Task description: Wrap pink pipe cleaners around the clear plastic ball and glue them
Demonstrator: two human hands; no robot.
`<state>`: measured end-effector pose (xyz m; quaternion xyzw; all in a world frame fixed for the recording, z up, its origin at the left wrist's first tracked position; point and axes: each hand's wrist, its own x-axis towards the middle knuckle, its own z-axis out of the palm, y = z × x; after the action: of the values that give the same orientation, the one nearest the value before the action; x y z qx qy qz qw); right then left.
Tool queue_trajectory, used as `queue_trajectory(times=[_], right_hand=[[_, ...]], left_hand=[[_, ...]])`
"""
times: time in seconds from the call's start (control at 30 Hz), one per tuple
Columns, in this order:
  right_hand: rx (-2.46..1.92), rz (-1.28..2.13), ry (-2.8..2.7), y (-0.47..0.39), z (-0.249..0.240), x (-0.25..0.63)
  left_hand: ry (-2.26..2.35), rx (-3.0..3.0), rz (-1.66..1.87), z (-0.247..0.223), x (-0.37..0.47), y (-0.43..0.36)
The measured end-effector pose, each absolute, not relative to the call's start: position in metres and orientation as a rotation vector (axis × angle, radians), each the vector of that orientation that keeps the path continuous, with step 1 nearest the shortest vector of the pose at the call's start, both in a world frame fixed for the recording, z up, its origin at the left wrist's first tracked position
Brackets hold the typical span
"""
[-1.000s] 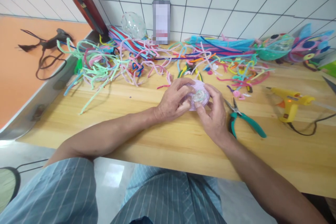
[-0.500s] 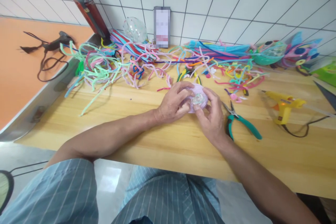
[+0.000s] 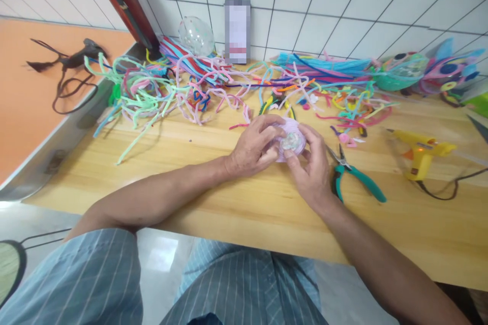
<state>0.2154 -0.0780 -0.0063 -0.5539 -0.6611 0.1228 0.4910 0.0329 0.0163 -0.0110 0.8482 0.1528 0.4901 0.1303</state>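
Both hands hold a round lilac piece [image 3: 293, 127] of coiled pipe cleaner, with a clear, shiny patch in its middle. My left hand [image 3: 258, 146] grips its left side, fingers curled over the edge. On the other side, my right hand [image 3: 310, 165] has its thumb on the front and fingers around the right rim. Green-handled pliers [image 3: 353, 175] lie spread on the table just right of my right hand. Yellow-and-black-handled pliers [image 3: 278, 101] lie behind the piece, partly covered by loose pipe cleaners. The side of the piece facing away is hidden.
Tangled pipe cleaners [image 3: 152, 94] and blue bundles [image 3: 324, 67] line the back. A yellow glue gun [image 3: 421, 152] with a cord stands right. A red thermos [image 3: 124, 5], clear ball [image 3: 196, 35], phone [image 3: 237, 30] and two pipe-cleaner-decorated balls [image 3: 400, 71] are near the tiled wall.
The view has shifted slightly, so the background sits a little higher and wider apart. Both hands keep nearly the same grip on the lilac piece.
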Motion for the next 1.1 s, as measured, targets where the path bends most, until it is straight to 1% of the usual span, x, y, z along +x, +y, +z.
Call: queue_trajectory(times=[1.1], right_hand=[[-1.352,0.319,-1.606,-0.0795,-0.0034,0.2158]], left_hand=[[0.445,2.464,1.448,-0.0101,0.0339,0.0174]])
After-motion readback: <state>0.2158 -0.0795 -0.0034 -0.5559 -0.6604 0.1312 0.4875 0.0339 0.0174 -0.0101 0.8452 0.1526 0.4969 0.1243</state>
